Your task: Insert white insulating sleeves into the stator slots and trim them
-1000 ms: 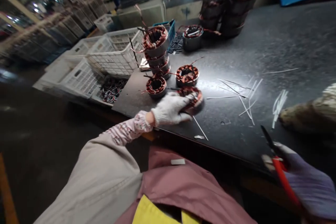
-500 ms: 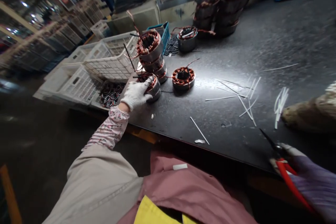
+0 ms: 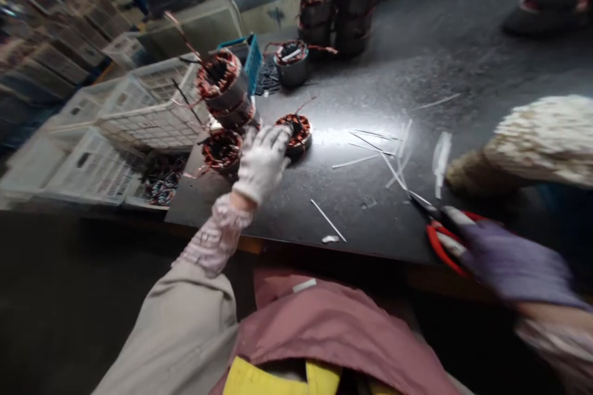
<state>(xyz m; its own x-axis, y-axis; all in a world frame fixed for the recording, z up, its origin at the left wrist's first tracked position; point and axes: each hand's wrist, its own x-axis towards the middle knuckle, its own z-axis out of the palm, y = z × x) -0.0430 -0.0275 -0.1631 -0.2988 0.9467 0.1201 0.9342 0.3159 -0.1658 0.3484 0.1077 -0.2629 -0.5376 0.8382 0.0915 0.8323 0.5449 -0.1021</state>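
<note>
The left hand (image 3: 263, 163), in a white knitted glove, reaches over the dark desk (image 3: 472, 62) with its fingers at the near left side of a copper-wound ring (image 3: 304, 129). That ring sits flat on the desk, windings up, with a thin lead rising behind it. The fingers look loosely bent; blur hides whether this grip has closed on the ring or only touches it – I cannot tell.

The right hand (image 3: 509, 259), in a purple glove with pale fingertips, has its grip clasped around red-handled cutters (image 3: 434, 225) at the front edge of the desk. Their dark tips point up and left, toward loose white strips (image 3: 356, 160) that cross each other near the middle. A bundle of white strips (image 3: 442, 163) lies just beyond the cutters, next to the brown end of a pale, rough object (image 3: 542, 139) whose nature is unclear.

Left of the reaching hand sits a 2nd copper-wound ring (image 3: 220, 148), just in front of a short stack of rings (image 3: 229, 89). Farther back, another wound ring (image 3: 293, 71) stands near a blue bin (image 3: 254, 62), and 2 taller stacks (image 3: 359, 12) rise behind – beside each other.
</note>
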